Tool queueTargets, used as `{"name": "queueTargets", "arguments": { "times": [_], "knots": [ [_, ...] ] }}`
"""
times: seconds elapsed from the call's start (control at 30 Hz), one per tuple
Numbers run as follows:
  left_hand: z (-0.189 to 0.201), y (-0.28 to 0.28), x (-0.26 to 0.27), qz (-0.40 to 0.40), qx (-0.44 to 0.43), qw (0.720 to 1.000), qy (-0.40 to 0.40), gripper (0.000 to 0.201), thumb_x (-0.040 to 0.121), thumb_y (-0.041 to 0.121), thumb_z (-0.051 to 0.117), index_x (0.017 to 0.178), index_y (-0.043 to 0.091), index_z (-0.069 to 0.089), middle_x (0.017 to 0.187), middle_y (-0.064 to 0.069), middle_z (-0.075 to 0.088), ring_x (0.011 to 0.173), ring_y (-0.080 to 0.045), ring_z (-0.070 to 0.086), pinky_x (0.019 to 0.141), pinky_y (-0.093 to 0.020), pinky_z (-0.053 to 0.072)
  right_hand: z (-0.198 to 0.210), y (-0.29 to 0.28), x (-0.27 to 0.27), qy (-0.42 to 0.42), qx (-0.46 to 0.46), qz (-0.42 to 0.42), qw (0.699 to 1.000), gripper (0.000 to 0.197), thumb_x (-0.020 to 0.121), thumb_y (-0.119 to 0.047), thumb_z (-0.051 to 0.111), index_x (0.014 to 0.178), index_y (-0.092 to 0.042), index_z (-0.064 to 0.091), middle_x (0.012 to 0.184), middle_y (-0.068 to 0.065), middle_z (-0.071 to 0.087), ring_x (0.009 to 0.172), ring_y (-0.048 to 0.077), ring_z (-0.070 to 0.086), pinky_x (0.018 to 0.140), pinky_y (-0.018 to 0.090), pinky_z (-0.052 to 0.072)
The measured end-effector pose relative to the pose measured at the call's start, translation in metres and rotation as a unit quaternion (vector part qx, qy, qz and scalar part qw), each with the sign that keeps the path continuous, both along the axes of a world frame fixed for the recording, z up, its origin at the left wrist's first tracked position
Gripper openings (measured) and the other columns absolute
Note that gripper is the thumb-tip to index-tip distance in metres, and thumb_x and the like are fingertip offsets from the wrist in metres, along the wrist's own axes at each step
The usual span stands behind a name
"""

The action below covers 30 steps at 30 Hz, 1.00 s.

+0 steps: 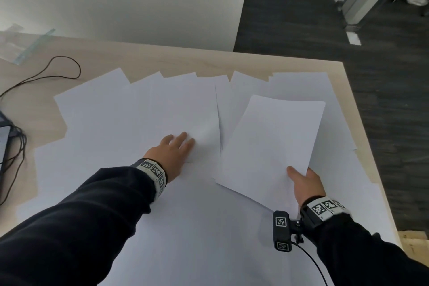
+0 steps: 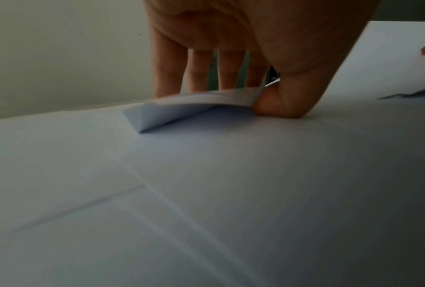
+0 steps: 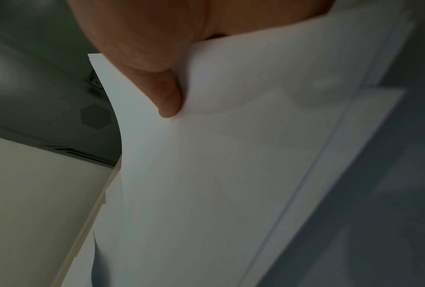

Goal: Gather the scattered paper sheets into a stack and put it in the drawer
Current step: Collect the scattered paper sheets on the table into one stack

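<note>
Several white paper sheets (image 1: 111,123) lie spread and overlapping over the wooden table (image 1: 185,59). My left hand (image 1: 175,150) lies on one sheet (image 1: 185,109) near the middle. In the left wrist view its thumb (image 2: 280,104) pushes against that sheet's raised corner (image 2: 194,104), with the fingers on top. My right hand (image 1: 304,182) grips a small stack of sheets (image 1: 271,144) by its near edge, lifted and tilted over the table's right half. The right thumb (image 3: 167,103) presses on top of the stack (image 3: 218,165); its fingers are hidden beneath. No drawer is in view.
A thin dark cable (image 1: 58,72) loops on the table at the back left, and a dark device with more cables (image 1: 7,137) sits at the left edge. The table's right edge (image 1: 364,127) drops to dark floor. A white wall stands behind.
</note>
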<state>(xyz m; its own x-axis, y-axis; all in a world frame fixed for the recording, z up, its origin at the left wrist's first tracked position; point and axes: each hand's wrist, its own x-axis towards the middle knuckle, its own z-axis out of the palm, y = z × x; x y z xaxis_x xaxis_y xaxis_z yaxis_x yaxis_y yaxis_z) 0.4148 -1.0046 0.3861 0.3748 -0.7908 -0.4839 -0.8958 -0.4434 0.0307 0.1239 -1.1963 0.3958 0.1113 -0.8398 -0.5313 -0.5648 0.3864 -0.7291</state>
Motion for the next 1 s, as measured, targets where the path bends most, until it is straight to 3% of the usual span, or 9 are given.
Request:
{"name": "queueTargets", "arguments": {
  "times": [0.17, 0.27, 0.4, 0.47, 0.57, 0.7, 0.8, 0.9, 1.0],
  "knots": [
    [0.005, 0.002, 0.009, 0.043, -0.023, 0.998, 0.032, 0.088, 0.087, 0.001, 0.042, 0.152, 0.041, -0.001, 0.163, 0.011, 0.004, 0.144, -0.024, 0.022, 0.094, -0.04, 0.05, 0.002, 0.0, -0.001, -0.004, 0.001, -0.003, 1.0, 0.009, 0.094, -0.02, 0.058, 0.099, -0.017, 0.064, 0.094, -0.005, 0.067, 0.094, 0.025, 0.061, 0.088, 0.033, 0.044],
    [0.013, -0.001, 0.016, 0.145, -0.09, 0.983, 0.074, 0.058, 0.097, 0.01, 0.035, 0.148, 0.036, 0.032, 0.156, 0.008, 0.035, 0.137, -0.022, 0.038, 0.106, -0.038, 0.04, 0.005, 0.002, 0.0, -0.017, 0.0, 0.004, 1.0, 0.008, 0.095, -0.019, 0.057, 0.099, -0.017, 0.064, 0.09, -0.009, 0.065, 0.09, 0.022, 0.061, 0.084, 0.031, 0.042],
    [0.021, 0.002, 0.009, 0.241, -0.233, 0.937, 0.097, 0.035, 0.103, 0.033, 0.042, 0.134, 0.031, 0.057, 0.139, 0.006, 0.058, 0.124, -0.022, 0.054, 0.101, -0.031, 0.04, 0.01, 0.009, 0.007, -0.033, 0.019, 0.037, 0.999, 0.008, 0.095, -0.02, 0.058, 0.099, -0.019, 0.065, 0.096, -0.004, 0.068, 0.086, 0.017, 0.063, 0.084, 0.032, 0.046],
    [0.026, 0.005, -0.008, 0.219, -0.25, 0.936, 0.111, 0.037, 0.099, 0.046, 0.045, 0.132, 0.038, 0.059, 0.141, 0.011, 0.055, 0.13, -0.018, 0.051, 0.109, -0.032, 0.038, 0.009, 0.014, 0.012, -0.036, 0.038, 0.056, 0.997, 0.007, 0.095, -0.021, 0.059, 0.098, -0.021, 0.065, 0.1, 0.0, 0.07, 0.091, 0.019, 0.065, 0.089, 0.036, 0.05],
    [0.023, 0.013, -0.042, 0.146, -0.207, 0.956, 0.15, 0.062, 0.081, 0.072, 0.027, 0.129, 0.048, 0.058, 0.144, 0.017, 0.05, 0.136, -0.019, 0.045, 0.111, -0.042, 0.039, 0.009, 0.025, 0.02, -0.048, 0.067, 0.08, 0.993, 0.017, 0.097, -0.023, 0.056, 0.109, -0.016, 0.065, 0.109, 0.002, 0.07, 0.094, 0.017, 0.065, 0.093, 0.036, 0.049],
    [0.011, 0.019, -0.081, 0.035, -0.131, 0.982, 0.13, 0.054, 0.088, 0.062, 0.03, 0.136, 0.046, 0.05, 0.155, 0.013, 0.037, 0.143, -0.03, 0.035, 0.111, -0.049, 0.036, 0.013, 0.031, 0.029, 0.016, 0.125, 0.075, 0.989, 0.055, 0.099, -0.053, 0.037, 0.136, -0.014, 0.05, 0.14, 0.01, 0.051, 0.127, 0.026, 0.049, 0.103, 0.033, 0.034],
    [0.002, 0.028, -0.1, 0.005, -0.052, 0.993, 0.11, 0.053, 0.098, 0.049, 0.037, 0.149, 0.045, 0.024, 0.163, 0.016, 0.013, 0.151, -0.024, 0.011, 0.118, -0.05, 0.019, 0.008, 0.031, 0.028, -0.045, 0.272, -0.046, 0.96, 0.075, 0.078, -0.079, 0.048, 0.117, -0.017, 0.058, 0.122, 0.008, 0.063, 0.116, 0.027, 0.057, 0.102, 0.04, 0.041],
    [-0.005, 0.038, -0.115, -0.018, -0.045, 0.992, 0.114, 0.067, 0.087, 0.058, 0.014, 0.151, 0.044, 0.011, 0.163, 0.015, 0.005, 0.152, -0.022, 0.004, 0.118, -0.052, 0.012, 0.004, 0.037, 0.025, -0.109, 0.275, -0.024, 0.955, 0.044, 0.089, -0.047, 0.062, 0.118, -0.013, 0.061, 0.105, 0.004, 0.067, 0.107, 0.024, 0.06, 0.105, 0.043, 0.041],
    [-0.006, 0.045, -0.122, -0.046, -0.067, 0.988, 0.129, 0.076, 0.081, 0.063, 0.017, 0.153, 0.042, 0.005, 0.164, 0.014, 0.001, 0.152, -0.017, -0.001, 0.12, -0.046, 0.004, -0.002, 0.041, 0.021, -0.076, 0.209, 0.05, 0.974, 0.028, 0.091, -0.001, 0.059, 0.116, 0.01, 0.062, 0.097, 0.019, 0.07, 0.085, 0.031, 0.067, 0.084, 0.042, 0.053]
  ]
}}
